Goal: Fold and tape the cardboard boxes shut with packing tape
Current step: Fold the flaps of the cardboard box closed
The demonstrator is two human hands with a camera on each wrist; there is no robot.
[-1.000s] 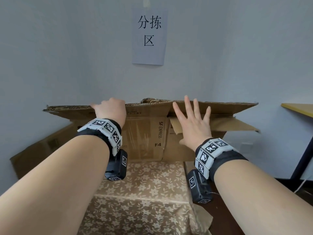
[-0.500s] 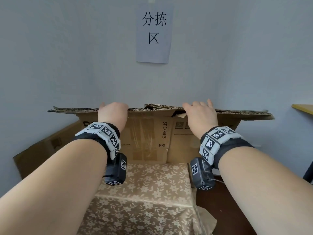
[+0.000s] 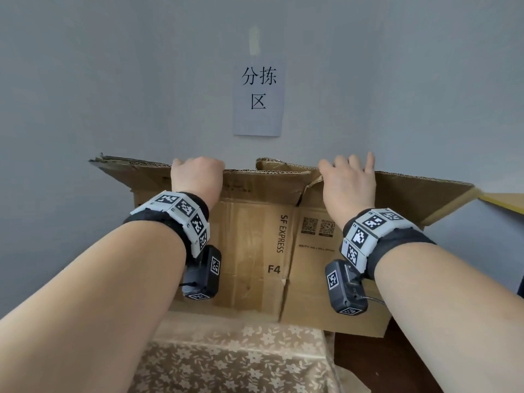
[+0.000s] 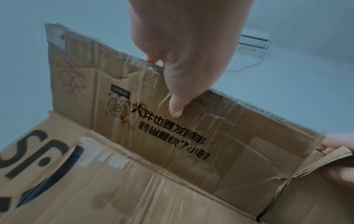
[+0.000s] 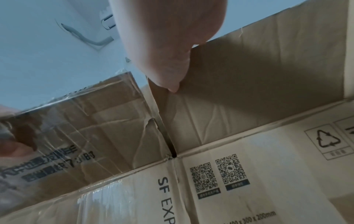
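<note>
Wall (image 3: 113, 80) with a paper sign (image 3: 258, 92) behind. Below it, a table under a floral cloth (image 3: 241, 358). On the table we have the cardboard box (image 3: 255, 251), an SF Express carton, its printed side toward us and its top flaps up and splayed outward. Old clear tape sheens over the left flap (image 4: 172, 136).

Our left hand (image 3: 197, 177) grips the top edge of the left flap, fingers curled over it, thumb flat on the near face. Our right hand (image 3: 348, 182) grips the right flap (image 3: 411, 194) at its inner corner, fingers hooked over the edge, thumb underneath.

No packing tape roll in view, so sealing has not begun.

Risks, as we judge them: the slit between the two flaps is already frayed and creased, so a hard pull could tear it further. The slick old tape could let our left grip slip. Uneven folding may leave the seam gapped.
</note>
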